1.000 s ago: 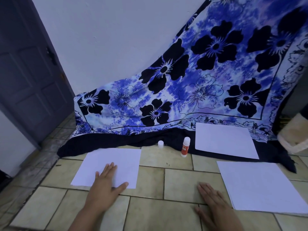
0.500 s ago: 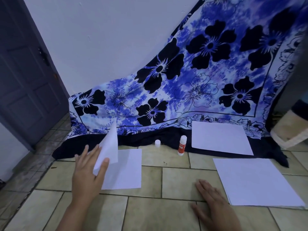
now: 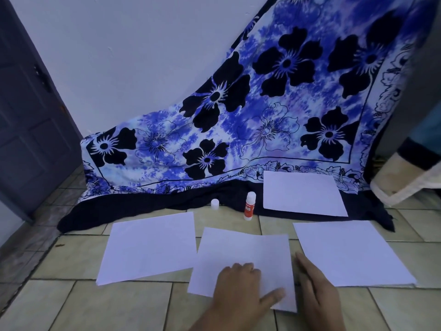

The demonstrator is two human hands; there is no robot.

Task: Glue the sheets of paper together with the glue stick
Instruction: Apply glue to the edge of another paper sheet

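Observation:
A white sheet of paper [image 3: 245,249] lies on the tiled floor right in front of me. My left hand [image 3: 241,292] rests on its near part, fingers curled and thumb spread over the paper. My right hand [image 3: 315,290] lies flat on the floor, fingers apart, beside that sheet's right edge. Another sheet [image 3: 148,247] lies to the left, its corner touching the middle one. A stack of sheets [image 3: 350,252] lies to the right. A fourth sheet [image 3: 303,194] sits farther back on the cloth. The uncapped glue stick [image 3: 249,206] stands upright behind the papers, its white cap [image 3: 215,203] to its left.
A blue flowered cloth [image 3: 262,120] hangs down the wall and spreads its dark hem over the floor behind the papers. A dark door [image 3: 28,115] stands at the left. A beige padded object [image 3: 405,177] sits at the far right. Bare tiles [image 3: 107,306] show at the near left.
My left hand lifted one sheet off the left pile and brought it right, down onto the floor in front of me. My right hand stayed on the floor.

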